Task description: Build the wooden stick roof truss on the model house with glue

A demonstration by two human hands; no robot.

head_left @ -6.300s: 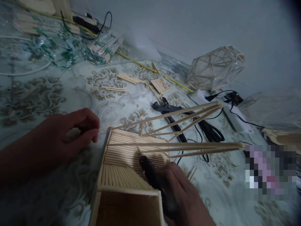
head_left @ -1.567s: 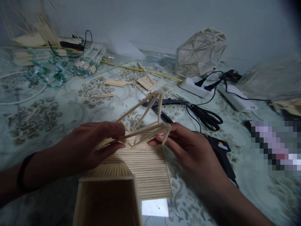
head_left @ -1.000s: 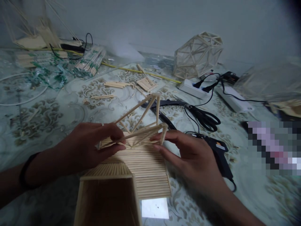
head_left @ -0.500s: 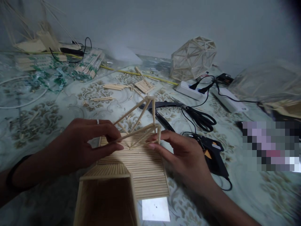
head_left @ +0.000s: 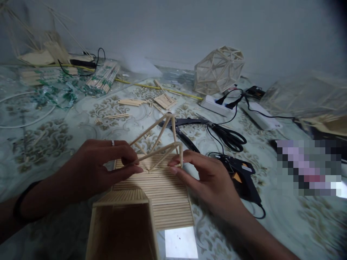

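Observation:
A thin stick frame [head_left: 162, 141] of joined wooden sticks rises to a peak above a box-shaped wooden stick model [head_left: 151, 195] lying in front of me. My left hand [head_left: 94, 169] pinches the frame's left end between thumb and fingers, and a ring shows on one finger. At the frame's right corner, the fingertips of my right hand [head_left: 208, 177] grip it and press it down onto the model's slatted top. A black glue gun [head_left: 241, 177] lies on the cloth just right of my right hand.
Black scissors [head_left: 217, 128] lie behind the frame. A geodesic stick sphere [head_left: 218, 70], power strips [head_left: 217, 104] with black cables, loose stick bundles [head_left: 103, 77] and small stick panels [head_left: 164, 101] cover the patterned cloth. Another stick structure [head_left: 46, 47] stands at far left.
The glue gun, earlier in my right hand, now lies on the cloth. The long sticks are folded into a peaked frame, which both hands have lowered slightly toward the model's top.

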